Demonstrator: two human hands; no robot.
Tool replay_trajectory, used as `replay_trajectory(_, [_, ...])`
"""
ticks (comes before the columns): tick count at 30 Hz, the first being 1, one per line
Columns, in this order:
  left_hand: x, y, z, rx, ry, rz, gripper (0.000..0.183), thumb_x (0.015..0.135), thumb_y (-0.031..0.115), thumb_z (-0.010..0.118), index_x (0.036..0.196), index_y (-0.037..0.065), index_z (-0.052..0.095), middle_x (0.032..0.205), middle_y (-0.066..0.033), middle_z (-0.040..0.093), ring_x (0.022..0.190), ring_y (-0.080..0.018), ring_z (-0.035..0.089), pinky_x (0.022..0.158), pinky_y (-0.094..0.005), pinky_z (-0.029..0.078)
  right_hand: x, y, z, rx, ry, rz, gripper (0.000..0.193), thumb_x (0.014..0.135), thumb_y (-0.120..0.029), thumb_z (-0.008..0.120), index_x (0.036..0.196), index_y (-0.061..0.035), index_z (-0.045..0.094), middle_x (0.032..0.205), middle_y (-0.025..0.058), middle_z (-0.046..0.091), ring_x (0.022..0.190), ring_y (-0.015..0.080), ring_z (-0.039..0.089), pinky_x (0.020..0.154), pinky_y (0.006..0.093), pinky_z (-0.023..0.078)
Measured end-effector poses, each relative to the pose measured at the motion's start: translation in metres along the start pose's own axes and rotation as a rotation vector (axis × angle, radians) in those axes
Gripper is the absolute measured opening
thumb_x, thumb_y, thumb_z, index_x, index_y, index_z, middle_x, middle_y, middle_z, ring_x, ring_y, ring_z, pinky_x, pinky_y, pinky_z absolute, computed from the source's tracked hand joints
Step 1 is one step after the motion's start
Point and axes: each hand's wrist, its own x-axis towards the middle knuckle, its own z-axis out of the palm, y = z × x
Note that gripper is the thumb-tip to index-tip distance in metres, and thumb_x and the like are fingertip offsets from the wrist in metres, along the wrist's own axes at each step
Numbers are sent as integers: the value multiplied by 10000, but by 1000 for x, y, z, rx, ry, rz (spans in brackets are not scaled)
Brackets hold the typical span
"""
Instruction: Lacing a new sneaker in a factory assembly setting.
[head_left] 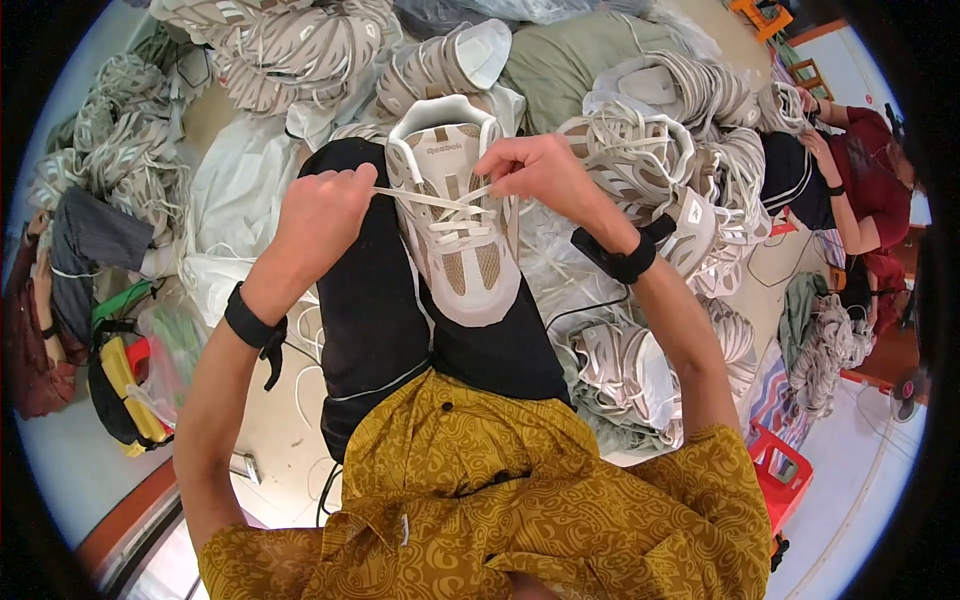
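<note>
A beige and white sneaker upper (465,262) rests across my thighs, toe toward me, its collar at the far end. Its cream shoelace (425,199) is threaded through the lower eyelets and crosses over the tongue. My left hand (335,210) is closed on one stretch of the lace, pulled taut out to the left. At the right side of the opening, my right hand (535,172) pinches the lace between thumb and fingers. Dark bands circle both wrists.
Stacks of similar shoe uppers (300,55) lie ahead, with more uppers (640,150) to the right. White plastic sheeting (235,190) spreads at the left. A co-worker (865,165) sits at far right, another person's leg (100,235) shows at left. A red stool (780,475) stands lower right.
</note>
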Motion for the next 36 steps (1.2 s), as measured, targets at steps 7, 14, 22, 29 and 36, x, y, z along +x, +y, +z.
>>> replay_trajectory(7, [-5,-10,-13,18,61,15,134,797,137,561,760,68,452,586,-94,502,559,-262,537,497,-367,419,0,0,0,0,-6,18,204,666,38,619,860,-14,657,676,-7,590,624,42,506,544,195,402])
replay_trajectory(14, [-11,-24,-27,81,115,41,132,798,134,562,757,64,457,594,-98,507,575,-267,540,502,-366,415,4,-1,1,-4,33,-34,217,638,9,642,850,-37,662,662,23,612,603,65,531,546,219,429])
replay_trajectory(22, [-38,-48,-25,60,141,-70,117,806,126,568,796,54,476,626,-121,533,590,-295,553,506,-382,420,5,0,3,-47,-14,-29,215,635,-1,637,844,-44,661,633,29,598,578,75,529,537,221,421])
replay_trajectory(29, [-40,-43,-28,-126,112,-229,110,789,120,578,832,65,493,674,-109,566,629,-297,572,524,-382,440,6,2,0,-83,42,-56,228,614,-18,642,838,-60,662,621,27,598,564,91,535,539,239,426])
replay_trajectory(36, [-20,10,-10,-320,141,-86,221,754,113,625,944,60,526,870,-99,575,690,-296,586,584,-328,470,4,-2,-2,-221,30,-117,218,619,-29,637,832,-73,653,644,62,606,567,145,568,552,260,446])
